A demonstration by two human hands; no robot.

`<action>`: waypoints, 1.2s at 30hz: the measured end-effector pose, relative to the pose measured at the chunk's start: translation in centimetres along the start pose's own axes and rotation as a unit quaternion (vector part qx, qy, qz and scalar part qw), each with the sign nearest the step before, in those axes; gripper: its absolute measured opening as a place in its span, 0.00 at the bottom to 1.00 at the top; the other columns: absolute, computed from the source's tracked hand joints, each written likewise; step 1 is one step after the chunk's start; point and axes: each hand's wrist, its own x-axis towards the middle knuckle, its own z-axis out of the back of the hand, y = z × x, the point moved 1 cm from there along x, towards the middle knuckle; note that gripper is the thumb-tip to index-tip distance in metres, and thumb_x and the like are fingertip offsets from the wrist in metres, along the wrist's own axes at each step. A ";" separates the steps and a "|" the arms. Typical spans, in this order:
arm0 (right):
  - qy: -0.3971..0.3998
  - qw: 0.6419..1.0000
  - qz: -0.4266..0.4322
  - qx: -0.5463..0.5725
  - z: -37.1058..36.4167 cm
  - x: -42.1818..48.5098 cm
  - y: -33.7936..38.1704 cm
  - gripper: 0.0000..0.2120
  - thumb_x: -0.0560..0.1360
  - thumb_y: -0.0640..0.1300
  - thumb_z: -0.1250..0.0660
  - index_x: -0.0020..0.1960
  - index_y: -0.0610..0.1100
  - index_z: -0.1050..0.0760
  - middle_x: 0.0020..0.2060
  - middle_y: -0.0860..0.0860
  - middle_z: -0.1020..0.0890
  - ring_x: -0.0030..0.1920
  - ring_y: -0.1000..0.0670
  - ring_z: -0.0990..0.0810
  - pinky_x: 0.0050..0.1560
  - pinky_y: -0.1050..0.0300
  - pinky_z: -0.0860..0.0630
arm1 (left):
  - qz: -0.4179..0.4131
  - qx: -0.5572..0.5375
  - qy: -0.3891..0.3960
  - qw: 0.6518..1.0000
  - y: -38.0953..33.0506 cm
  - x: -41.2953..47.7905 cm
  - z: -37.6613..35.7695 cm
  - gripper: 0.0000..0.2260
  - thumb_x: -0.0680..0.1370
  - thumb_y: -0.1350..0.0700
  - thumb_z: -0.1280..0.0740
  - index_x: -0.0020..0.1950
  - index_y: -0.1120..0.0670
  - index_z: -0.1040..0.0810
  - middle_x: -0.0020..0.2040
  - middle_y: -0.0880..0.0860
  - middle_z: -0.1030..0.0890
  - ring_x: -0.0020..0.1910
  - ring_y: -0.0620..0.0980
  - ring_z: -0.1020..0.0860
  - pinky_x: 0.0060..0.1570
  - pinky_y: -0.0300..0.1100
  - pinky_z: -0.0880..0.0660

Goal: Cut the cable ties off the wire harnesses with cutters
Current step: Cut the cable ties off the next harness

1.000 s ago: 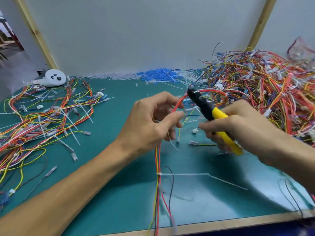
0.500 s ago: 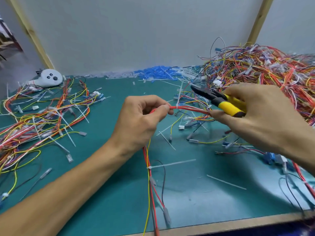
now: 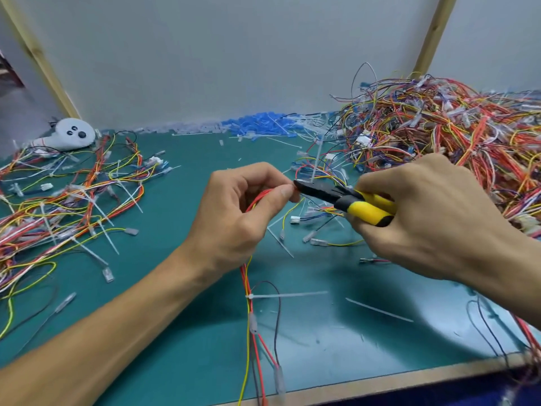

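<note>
The right hand (image 3: 433, 224), gripping the cutters (image 3: 345, 197), has brought their tip leftward against the left hand (image 3: 234, 218), which pinches the red wire harness (image 3: 248, 276).

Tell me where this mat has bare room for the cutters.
Barest: the green mat between the left wire spread and your left hand. Also the front strip beside the loose cable tie. Crowded: under the cutters and the right harness pile.
</note>
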 end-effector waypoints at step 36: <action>0.197 0.881 -0.039 0.428 -1.4 0.6 -1.7 0.18 0.70 0.54 0.24 0.43 0.38 0.19 0.26 0.47 0.23 0.27 0.51 0.26 0.29 0.58 0.30 | 0.000 -0.006 0.029 1.000 0.1 -0.3 0.1 0.10 0.82 0.61 0.35 0.43 0.61 0.17 0.24 0.47 0.30 0.22 0.41 0.35 0.27 0.30 0.38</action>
